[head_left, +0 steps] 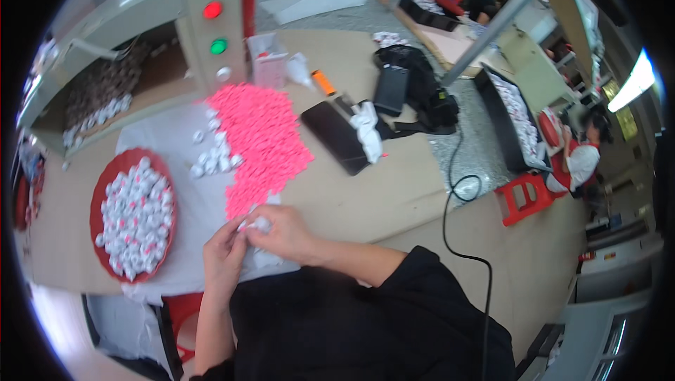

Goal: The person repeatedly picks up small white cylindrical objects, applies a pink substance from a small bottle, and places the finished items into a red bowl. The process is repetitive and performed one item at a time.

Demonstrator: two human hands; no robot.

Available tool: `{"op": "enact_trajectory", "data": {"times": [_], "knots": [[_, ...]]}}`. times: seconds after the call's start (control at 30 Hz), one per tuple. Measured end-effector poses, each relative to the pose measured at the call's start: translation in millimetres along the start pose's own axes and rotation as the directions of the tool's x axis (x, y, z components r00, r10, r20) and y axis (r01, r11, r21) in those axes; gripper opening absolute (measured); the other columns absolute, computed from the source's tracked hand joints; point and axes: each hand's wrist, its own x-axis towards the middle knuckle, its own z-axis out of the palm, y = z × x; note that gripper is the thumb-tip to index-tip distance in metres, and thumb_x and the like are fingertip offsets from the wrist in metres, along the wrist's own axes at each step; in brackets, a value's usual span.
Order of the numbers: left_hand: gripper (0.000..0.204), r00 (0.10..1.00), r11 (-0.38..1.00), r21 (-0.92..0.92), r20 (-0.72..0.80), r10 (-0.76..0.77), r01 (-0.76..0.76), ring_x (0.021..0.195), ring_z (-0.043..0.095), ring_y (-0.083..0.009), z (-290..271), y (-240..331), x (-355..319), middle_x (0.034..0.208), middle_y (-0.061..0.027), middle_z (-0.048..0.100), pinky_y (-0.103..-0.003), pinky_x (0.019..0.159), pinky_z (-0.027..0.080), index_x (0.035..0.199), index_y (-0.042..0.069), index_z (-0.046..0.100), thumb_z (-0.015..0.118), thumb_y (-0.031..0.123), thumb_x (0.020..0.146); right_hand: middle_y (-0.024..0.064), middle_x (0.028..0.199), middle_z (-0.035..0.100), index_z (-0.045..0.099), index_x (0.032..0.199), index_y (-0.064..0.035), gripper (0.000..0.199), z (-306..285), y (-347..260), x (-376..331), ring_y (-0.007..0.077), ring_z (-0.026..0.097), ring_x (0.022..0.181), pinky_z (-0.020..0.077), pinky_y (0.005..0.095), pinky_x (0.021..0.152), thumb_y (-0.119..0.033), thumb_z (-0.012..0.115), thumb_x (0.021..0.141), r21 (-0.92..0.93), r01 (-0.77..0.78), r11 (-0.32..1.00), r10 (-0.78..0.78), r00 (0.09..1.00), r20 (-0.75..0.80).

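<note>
OK, left hand [222,251], right hand [283,235]: grip pinched on white piece [262,224]; pink pile [264,138] 12 o'clock, red bowl [96,214] 9 o'clock.

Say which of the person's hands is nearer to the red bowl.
Left. The left hand is to the right of the red bowl, apart from it across the white sheet; the right hand is farther right, beyond the left hand.

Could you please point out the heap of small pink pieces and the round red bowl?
Heap of small pink pieces [264,135]: head view, the heap's middle.
Round red bowl [118,164]: head view, bare upper-left wall.
</note>
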Motion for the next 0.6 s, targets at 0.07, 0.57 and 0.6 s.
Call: {"op": "enact_trajectory", "data": {"times": [0.07, 0.57, 0.6], "knots": [[0.028, 1.0, 0.999, 0.047, 0.005, -0.027, 0.027, 0.084, 0.054, -0.009, -4, 0, 0, 0.092, -0.0054, 0.059, -0.022, 0.075, 0.044, 0.111, -0.006, 0.053, 0.051, 0.002, 0.084, 0.0116, 0.069, 0.058, 0.059, 0.086, -0.0019, 0.02, 8, 10, -1, 0.0159, 0.054, 0.056, 0.0434, 0.0293, 0.053, -0.015, 0.064, 0.072, 0.132, -0.131, 0.982, 0.127, 0.991, 0.039], [0.029, 0.998, 0.951, -0.305, 0.055, -0.024, 0.04, 0.09, 0.06, -0.0184, -12, 1, -1, 0.103, -0.0112, 0.057, -0.027, 0.077, 0.049, 0.116, -0.003, 0.049, 0.046, 0.003, 0.088, 0.0011, 0.077, 0.057, 0.058, 0.081, 0.0, 0.011, -48, -22, 11, 0.0055, 0.051, 0.068, 0.0421, 0.0208, 0.061, -0.01, 0.062, 0.08, 0.323, -0.117, 0.939, 0.198, 0.953, -0.229], [0.029, 0.998, 0.951, -0.307, 0.058, -0.025, 0.041, 0.089, 0.06, -0.0188, -12, 1, -1, 0.103, -0.0114, 0.057, -0.027, 0.076, 0.049, 0.116, -0.004, 0.049, 0.046, 0.004, 0.088, 0.0031, 0.079, 0.059, 0.06, 0.083, 0.0003, 0.013, -67, -24, 12, 0.0081, 0.054, 0.069, 0.0428, 0.0224, 0.062, -0.013, 0.062, 0.08, 0.147, -0.175, 0.973, 0.209, 0.944, -0.256]]}}
